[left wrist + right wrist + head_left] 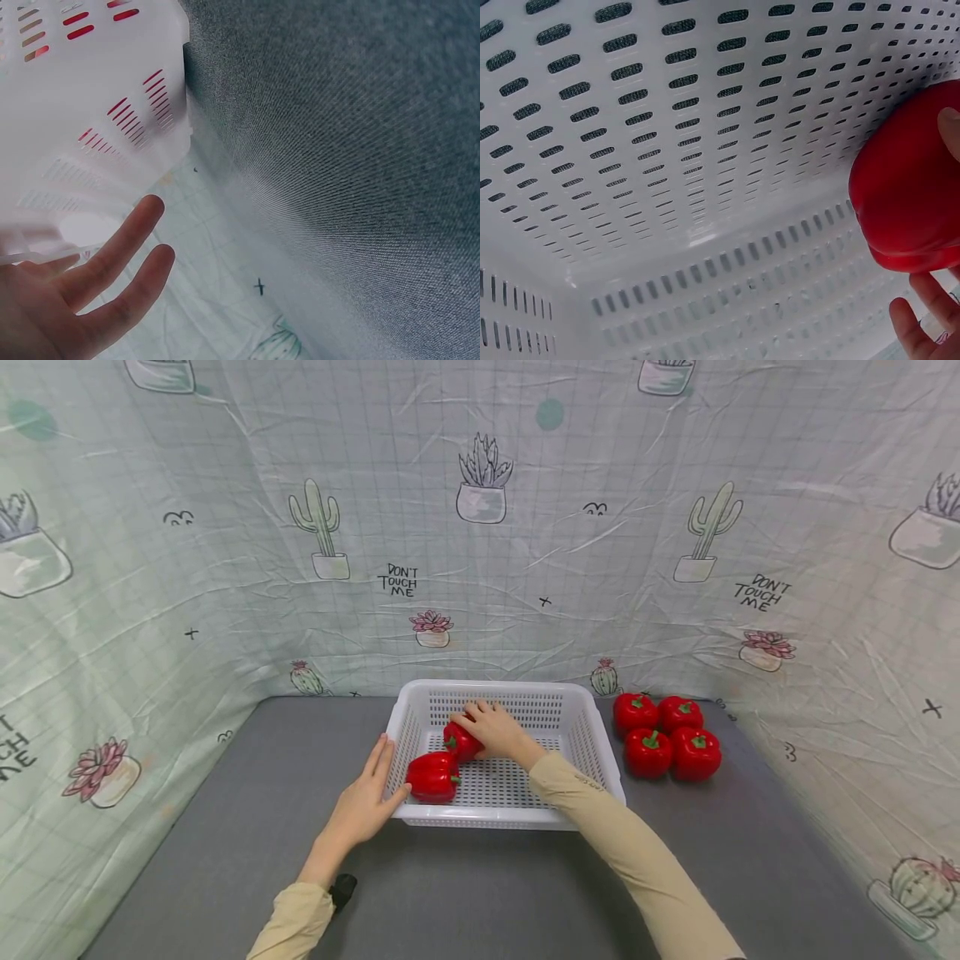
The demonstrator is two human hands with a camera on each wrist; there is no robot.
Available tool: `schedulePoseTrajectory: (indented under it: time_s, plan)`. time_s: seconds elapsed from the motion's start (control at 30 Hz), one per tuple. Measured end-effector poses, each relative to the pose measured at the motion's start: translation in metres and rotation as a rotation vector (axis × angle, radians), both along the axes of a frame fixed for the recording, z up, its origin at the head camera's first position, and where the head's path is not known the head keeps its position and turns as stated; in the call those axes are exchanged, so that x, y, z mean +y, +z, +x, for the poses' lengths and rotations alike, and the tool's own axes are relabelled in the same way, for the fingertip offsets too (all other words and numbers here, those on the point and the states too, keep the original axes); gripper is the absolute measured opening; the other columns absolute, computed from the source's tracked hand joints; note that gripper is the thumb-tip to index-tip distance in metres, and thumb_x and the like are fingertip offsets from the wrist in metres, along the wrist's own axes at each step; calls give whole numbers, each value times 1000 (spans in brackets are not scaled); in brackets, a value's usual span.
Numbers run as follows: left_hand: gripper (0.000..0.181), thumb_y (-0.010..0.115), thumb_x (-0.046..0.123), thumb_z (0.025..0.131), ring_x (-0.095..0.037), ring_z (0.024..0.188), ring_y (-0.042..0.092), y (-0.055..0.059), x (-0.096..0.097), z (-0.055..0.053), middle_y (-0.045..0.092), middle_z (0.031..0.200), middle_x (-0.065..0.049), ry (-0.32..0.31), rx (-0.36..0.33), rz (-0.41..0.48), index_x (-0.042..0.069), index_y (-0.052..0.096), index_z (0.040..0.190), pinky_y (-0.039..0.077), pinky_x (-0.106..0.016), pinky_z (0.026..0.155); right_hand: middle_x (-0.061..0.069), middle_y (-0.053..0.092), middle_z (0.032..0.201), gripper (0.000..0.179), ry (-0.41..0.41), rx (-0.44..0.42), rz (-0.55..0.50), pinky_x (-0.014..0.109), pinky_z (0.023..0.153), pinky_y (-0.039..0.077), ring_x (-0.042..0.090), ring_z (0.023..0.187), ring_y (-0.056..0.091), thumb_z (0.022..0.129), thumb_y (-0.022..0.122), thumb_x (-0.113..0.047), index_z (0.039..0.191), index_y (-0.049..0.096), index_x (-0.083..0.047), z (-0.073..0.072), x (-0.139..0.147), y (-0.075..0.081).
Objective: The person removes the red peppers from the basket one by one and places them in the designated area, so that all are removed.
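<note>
A white perforated basket [510,814] stands on the grey table. Inside it, my right hand [491,729] grips a red bell pepper [460,743] from above, near the left side. The right wrist view shows that pepper [907,180] with fingers around it, close to the slotted floor. A second red bell pepper [432,777] lies on its side in the basket's near left corner, its green stem facing right. My left hand [363,797] rests against the basket's left rim with fingers extended. From the left wrist view, straight fingers [124,304] stand beside the basket wall [90,112].
Several red bell peppers [667,739] sit grouped on the table right of the basket, stems up. A printed cloth [480,602] with cactus drawings hangs behind and at both sides of the grey table [465,893].
</note>
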State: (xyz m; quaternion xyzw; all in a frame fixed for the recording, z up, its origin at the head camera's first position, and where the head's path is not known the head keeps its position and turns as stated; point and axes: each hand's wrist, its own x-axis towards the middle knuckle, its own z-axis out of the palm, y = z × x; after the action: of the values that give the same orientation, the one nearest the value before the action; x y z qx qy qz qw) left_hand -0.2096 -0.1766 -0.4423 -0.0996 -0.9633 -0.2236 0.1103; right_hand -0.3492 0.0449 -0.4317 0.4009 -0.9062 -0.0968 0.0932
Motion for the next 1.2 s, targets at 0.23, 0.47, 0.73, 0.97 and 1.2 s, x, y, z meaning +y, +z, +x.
schedulePoseTrajectory:
  time_s: [0.23, 0.47, 0.73, 0.97, 1.2]
  plan:
    - [73, 52, 35, 84, -35, 106, 56, 1, 0, 0, 18, 148, -15, -3, 2, 7, 3, 21, 141, 51, -49, 75, 1, 44, 132, 80, 36, 11, 45, 40, 96, 41, 21, 120, 40, 67, 74, -41, 133, 35, -19, 1, -1, 0]
    - [73, 52, 36, 84, -35, 105, 56, 1, 2, -1, 18, 148, -16, -8, 4, 5, 2, 21, 141, 51, -48, 73, 2, 45, 131, 84, 45, 4, 6, 43, 96, 40, 22, 118, 42, 67, 74, -40, 136, 31, -20, 4, 3, 4]
    - [74, 53, 35, 83, -35, 105, 56, 0, 1, -1, 18, 148, -15, 3, 14, -3, 2, 22, 141, 51, -48, 74, 0, 47, 122, 81, 90, 47, -19, 37, 91, 44, 19, 112, 43, 65, 75, -42, 132, 34, -23, 6, 11, 17]
    - [74, 53, 36, 83, -35, 106, 55, 1, 0, 0, 18, 148, -15, -2, 6, 10, 2, 21, 141, 51, -48, 75, 1, 47, 122, 78, 122, 61, -38, 36, 90, 45, 19, 110, 44, 64, 76, -41, 129, 36, -21, 15, 18, 30]
    - [74, 53, 36, 84, -35, 105, 56, 0, 0, 0, 18, 148, -16, -2, 15, 13, 2, 22, 141, 51, -47, 74, 2, 46, 126, 80, 142, 56, -62, 38, 92, 44, 21, 112, 45, 63, 77, -38, 129, 36, -16, 27, 25, 49]
